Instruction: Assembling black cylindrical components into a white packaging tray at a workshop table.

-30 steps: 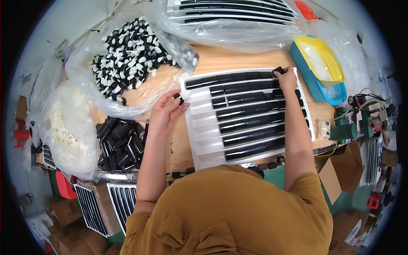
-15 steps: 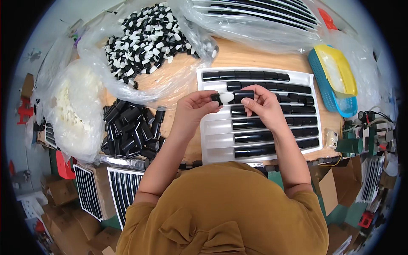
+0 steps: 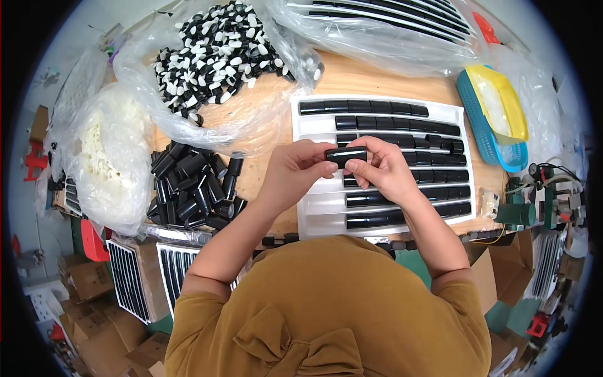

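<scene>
Over a white tray (image 3: 323, 217), a glossy black tube (image 3: 350, 154) lies level between my two hands. My right hand (image 3: 387, 169) pinches its right end between thumb and fingers. The fingers of my left hand (image 3: 296, 171) close on the left end, around a black cap with a white paddle-shaped tip; the cap is mostly covered by the fingers and the white tip is out of sight. Rows of black tubes (image 3: 402, 198) fill the tray's grooves. To the left, loose black tubes (image 3: 188, 179) lie in a pile.
Black caps with white paddle-shaped tips (image 3: 220, 56) are heaped on a clear plastic sheet (image 3: 207, 139) at the far left. Beside it bulges a bag of whitish pieces (image 3: 110, 166). Blue (image 3: 474, 119) and yellow (image 3: 512, 103) baskets stand at the right. Plastic-covered trays (image 3: 383, 38) lie at the back.
My hands have come together. The white tip, visible between cap and tube before, has gone inside the tube, and the cap now meets its left end.
</scene>
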Demonstrator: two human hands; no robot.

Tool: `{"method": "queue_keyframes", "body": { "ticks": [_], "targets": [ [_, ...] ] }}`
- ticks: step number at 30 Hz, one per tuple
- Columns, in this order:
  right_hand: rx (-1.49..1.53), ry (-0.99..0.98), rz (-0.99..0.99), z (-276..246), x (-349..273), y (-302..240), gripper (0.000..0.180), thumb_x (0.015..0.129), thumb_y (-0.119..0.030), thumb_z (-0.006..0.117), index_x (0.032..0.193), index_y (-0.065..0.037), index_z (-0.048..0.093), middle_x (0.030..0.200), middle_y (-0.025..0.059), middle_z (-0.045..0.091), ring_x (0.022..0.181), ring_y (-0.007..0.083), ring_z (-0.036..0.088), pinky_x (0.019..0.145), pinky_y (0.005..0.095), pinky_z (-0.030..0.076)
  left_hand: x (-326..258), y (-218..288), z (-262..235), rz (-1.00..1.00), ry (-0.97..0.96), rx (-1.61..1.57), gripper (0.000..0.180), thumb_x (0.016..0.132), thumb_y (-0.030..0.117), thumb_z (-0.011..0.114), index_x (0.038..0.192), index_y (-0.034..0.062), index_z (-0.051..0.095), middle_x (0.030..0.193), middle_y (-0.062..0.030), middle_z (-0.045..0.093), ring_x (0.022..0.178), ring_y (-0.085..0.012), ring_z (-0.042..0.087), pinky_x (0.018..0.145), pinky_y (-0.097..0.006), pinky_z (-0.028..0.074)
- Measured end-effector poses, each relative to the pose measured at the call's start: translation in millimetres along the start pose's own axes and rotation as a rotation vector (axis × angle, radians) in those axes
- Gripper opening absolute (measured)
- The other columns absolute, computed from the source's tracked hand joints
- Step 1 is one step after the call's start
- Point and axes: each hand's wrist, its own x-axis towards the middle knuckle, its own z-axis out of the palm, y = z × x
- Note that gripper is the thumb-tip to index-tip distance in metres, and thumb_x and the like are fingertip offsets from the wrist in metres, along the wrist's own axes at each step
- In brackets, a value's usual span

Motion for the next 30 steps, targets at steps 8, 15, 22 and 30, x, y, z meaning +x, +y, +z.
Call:
{"method": "queue_keyframes", "body": {
  "ticks": [8,15,22,30],
  "targets": [
    [-0.147,-0.039,0.03,4,10,-4,0.015,0.086,-0.004,0.065,0.099,0.001,0.06,0.067,0.0009,0.06,0.051,0.0035,0.05,0.046,0.0174,0.038,2,-4,-11,0.018,-0.026,0.098,0.031,0.08,-0.008,0.065,0.111,-0.0027,0.065,0.09,-0.0079,0.065,0.078,-0.013,0.064,0.072,-0.023,0.054],
    [-0.837,0.492,-0.157,-86,60,20,0.03,0.083,-0.019,0.07,0.107,-0.001,0.063,0.082,0.0085,0.065,0.063,0.0145,0.06,0.058,0.028,0.05,68,-35,-177,0.414,0.609,1.262,0.034,0.077,0.018,0.068,0.104,-0.0016,0.066,0.094,-0.0188,0.067,0.09,-0.0328,0.064,0.08,-0.04,0.05],
    [-0.738,1.108,0.106,-282,40,47,0.038,0.072,-0.018,0.081,0.094,0.001,0.057,0.074,0.0061,0.062,0.06,0.0129,0.06,0.049,0.0263,0.049,63,-27,-274,-0.31,0.656,1.667,0.022,0.077,0.018,0.064,0.097,0.0106,0.068,0.098,-0.0156,0.067,0.098,-0.0372,0.059,0.082,-0.047,0.048],
    [-0.518,1.004,0.266,-278,44,68,0.026,0.076,-0.016,0.078,0.088,0.0,0.06,0.07,0.0029,0.06,0.061,0.012,0.061,0.049,0.0236,0.047,67,-25,-228,-0.244,0.584,1.792,0.019,0.077,0.023,0.065,0.093,0.0134,0.068,0.095,-0.01,0.068,0.099,-0.0342,0.058,0.082,-0.049,0.046]
  ]
}}
